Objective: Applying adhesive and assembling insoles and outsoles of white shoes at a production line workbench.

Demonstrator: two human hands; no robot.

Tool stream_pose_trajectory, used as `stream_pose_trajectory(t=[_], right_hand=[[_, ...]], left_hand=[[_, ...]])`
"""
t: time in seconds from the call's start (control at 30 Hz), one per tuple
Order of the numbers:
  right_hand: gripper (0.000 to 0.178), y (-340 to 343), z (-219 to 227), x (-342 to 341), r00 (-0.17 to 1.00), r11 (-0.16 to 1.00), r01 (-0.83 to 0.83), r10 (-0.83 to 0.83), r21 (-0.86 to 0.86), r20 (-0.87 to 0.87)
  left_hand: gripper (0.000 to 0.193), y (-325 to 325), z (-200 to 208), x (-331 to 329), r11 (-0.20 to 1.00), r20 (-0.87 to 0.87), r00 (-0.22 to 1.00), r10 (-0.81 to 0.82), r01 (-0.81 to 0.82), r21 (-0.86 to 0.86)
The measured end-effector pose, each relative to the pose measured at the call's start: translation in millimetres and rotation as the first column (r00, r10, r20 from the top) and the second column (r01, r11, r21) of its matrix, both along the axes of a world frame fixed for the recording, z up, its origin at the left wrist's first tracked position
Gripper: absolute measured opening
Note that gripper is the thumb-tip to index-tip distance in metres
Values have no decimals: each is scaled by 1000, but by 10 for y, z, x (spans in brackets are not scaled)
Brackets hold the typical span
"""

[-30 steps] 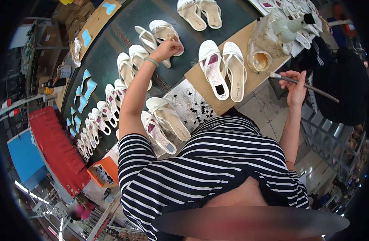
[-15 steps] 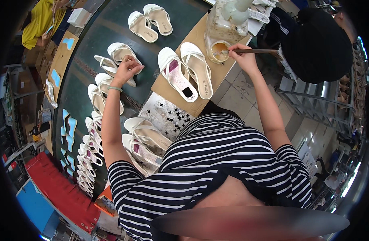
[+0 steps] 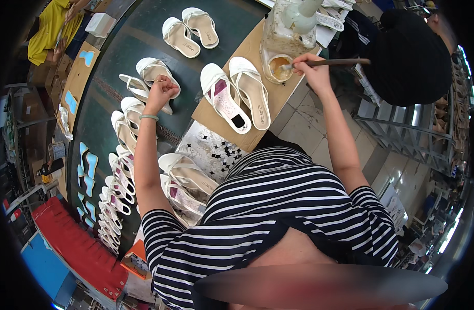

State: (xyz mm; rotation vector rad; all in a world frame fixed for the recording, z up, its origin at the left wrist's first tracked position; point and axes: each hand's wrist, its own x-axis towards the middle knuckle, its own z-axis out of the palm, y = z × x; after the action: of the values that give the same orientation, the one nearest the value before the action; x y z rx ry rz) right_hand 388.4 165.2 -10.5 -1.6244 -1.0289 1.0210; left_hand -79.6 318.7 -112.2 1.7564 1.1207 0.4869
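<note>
My right hand [image 3: 315, 73] grips the brown handle of a brush [image 3: 340, 62]. The brush's tip dips into a round pot of amber glue [image 3: 281, 68]. Over a white sandal [image 3: 153, 67] on the conveyor, my left hand [image 3: 163, 94] has its fingers curled and pressed together; what is between them, if anything, is hidden. Another sandal [image 3: 134, 85] lies tilted beside it. Between my hands, two white sandals rest on a cardboard sheet [image 3: 201, 111]: the left sandal [image 3: 225, 98] shows a bare, speckled footbed with a purple patch and dark heel spot, the right sandal [image 3: 252, 93] a beige insole.
Another white sandal pair [image 3: 190, 33] stands farther up the green conveyor [image 3: 138, 33]. Rows of sandals [image 3: 113, 212] run down its left side, near blue insole-shaped pieces [image 3: 89, 170]. More sandals [image 3: 188, 175] lie by my left arm. People work at upper left and upper right.
My left hand's fingers have curled in closer over the sandal. The brush has swung to lie more level, its tip still in the glue pot. The view has shifted slightly.
</note>
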Motion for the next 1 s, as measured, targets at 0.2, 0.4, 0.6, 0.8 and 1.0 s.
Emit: stream_pose_trajectory(t=[0.2,0.4,0.6,0.8,1.0], right_hand=[[7,-134,-173,41,971,988,-127,107,83,212],[10,-393,394,-85,979,990,-128,136,64,-151],[13,-494,-47,44,962,972,-208,183,-110,-201],[20,-457,547,-122,720,979,-56,174,195,-672],[21,-460,504,-257,676,966,-131,250,221,-694]], left_hand=[[17,83,-116,-22,980,126,982,138,-118,-158],[63,-74,-91,-65,884,-263,884,385,-272,380],[110,-156,-122,92,831,-315,770,554,-533,160],[120,-247,-104,212,722,-171,715,677,-691,-29],[102,-413,27,395,558,217,561,799,-557,-615]])
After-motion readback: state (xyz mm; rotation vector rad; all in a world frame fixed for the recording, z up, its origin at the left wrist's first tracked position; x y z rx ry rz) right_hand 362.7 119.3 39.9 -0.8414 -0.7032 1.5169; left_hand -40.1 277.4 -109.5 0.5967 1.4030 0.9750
